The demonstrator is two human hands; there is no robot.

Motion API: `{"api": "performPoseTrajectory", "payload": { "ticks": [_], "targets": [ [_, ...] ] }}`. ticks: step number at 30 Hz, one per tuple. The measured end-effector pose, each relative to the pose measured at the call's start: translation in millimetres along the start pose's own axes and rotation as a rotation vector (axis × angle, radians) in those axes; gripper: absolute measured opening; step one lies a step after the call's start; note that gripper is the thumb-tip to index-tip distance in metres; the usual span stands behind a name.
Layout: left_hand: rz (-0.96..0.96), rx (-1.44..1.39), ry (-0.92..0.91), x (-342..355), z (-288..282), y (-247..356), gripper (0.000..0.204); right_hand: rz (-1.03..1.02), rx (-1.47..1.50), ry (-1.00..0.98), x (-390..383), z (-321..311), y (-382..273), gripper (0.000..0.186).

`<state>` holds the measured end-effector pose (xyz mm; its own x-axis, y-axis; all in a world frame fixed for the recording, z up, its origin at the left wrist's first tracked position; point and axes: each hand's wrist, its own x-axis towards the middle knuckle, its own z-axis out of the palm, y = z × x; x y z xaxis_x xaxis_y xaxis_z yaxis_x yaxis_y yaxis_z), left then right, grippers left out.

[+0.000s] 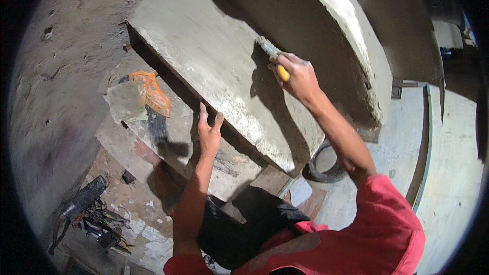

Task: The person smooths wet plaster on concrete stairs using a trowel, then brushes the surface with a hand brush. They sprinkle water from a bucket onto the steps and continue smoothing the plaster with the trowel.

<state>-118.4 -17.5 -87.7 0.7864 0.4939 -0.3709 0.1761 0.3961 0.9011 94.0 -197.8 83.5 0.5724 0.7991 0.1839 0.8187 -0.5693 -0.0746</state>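
A grey concrete stair step [204, 46] with a smooth, damp-looking top slants across the middle. My right hand [298, 75] is closed around a yellow-handled tool [270, 48]. Its pale, grey-smeared end touches the step top beside the dark riser [285, 15] of the step above; the end is too small to name its kind. At the step's near front edge, my left hand [209, 135] has its thumb and fingers apart, with fingertips against the edge and nothing held. The hand's shadow falls on the lower surface.
Left of the step lie a grey flat piece [125, 102] and an orange plastic piece [154, 93]. A dark power tool [84, 196] and tangled dark items [104, 224] sit at lower left. A black ring [328, 173] rests by my right elbow. A rough wall [56, 71] rises at left.
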Motion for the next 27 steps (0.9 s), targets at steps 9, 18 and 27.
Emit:
{"api": "performPoseTrajectory", "payload": {
  "ticks": [9,18,27],
  "targets": [
    [0.096,0.161,0.008,6.0,-1.4,-7.5,0.090,0.718,-0.084,-0.378,-233.9,-84.9,-4.6,0.042],
    [0.124,0.073,0.056,1.9,12.0,-18.6,0.077,0.487,-0.028,-0.164,-139.1,-26.7,-21.8,0.062],
    [-0.226,-0.484,0.117,-23.0,32.5,-23.5,0.085,0.330,0.261,0.101,-140.4,-49.3,-135.0,0.022]
  ]
}}
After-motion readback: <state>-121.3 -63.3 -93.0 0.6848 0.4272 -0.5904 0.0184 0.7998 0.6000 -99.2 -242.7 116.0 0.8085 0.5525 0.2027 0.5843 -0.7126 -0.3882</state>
